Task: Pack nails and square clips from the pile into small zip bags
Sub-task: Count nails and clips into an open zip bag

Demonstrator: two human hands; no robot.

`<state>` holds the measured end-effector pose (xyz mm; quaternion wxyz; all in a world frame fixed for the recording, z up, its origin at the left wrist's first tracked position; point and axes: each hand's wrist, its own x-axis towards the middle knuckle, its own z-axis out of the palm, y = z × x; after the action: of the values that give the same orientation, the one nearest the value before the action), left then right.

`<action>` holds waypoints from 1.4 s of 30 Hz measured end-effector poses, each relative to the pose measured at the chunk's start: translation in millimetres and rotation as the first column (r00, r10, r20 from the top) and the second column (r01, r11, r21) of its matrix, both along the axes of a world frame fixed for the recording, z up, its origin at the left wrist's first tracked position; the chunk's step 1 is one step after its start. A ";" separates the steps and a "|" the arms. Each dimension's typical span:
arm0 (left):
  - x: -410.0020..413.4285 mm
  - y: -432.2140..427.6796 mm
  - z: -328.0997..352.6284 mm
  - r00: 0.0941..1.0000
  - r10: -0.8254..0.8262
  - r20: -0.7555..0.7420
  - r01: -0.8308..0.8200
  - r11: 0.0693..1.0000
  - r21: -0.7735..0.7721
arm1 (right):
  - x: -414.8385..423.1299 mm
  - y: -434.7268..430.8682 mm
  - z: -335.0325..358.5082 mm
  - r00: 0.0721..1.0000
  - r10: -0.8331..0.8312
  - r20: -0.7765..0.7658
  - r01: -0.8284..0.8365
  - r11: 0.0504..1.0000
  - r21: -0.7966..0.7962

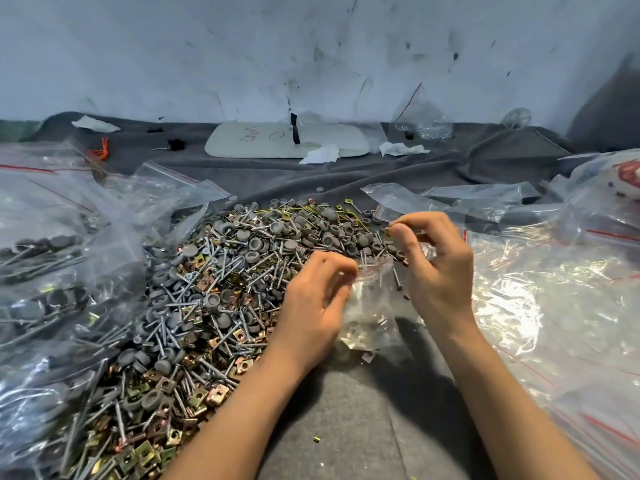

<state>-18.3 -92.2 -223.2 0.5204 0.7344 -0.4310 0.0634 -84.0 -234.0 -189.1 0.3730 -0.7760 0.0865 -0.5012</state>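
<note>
Head view: clear, crinkled small zip bag [370,306] at the right edge of the pile [207,306], mouth pinched by left hand [311,303]. Brass square clip [388,231] pinched in right hand [440,268], above that mouth. Steel nails [162,336], round grey caps [258,243] mixed through. Bare grey cloth [346,427] nearest; glossy bags [554,299] crowding both sides.
</note>
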 end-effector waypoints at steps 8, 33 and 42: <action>0.2 3.1 5.9 0.998 -0.023 0.062 0.028 0.995 -0.096 | -0.4 8.9 0.0 0.953 0.240 -0.184 -0.227 0.970 0.091; -4.4 4.7 11.9 0.995 -0.002 0.099 0.032 0.952 -0.306 | -2.5 -14.5 0.4 0.999 -0.008 -0.042 0.016 0.980 0.201; 0.9 9.0 15.1 0.982 0.158 0.103 -0.071 0.815 -0.575 | 10.0 -43.1 -32.7 0.666 -0.228 -0.710 0.174 0.973 -0.149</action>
<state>-17.5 -83.2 -208.1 0.6778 0.5640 -0.3842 0.2737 -74.1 -277.0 -221.8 0.2246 -0.9081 0.2941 -0.1958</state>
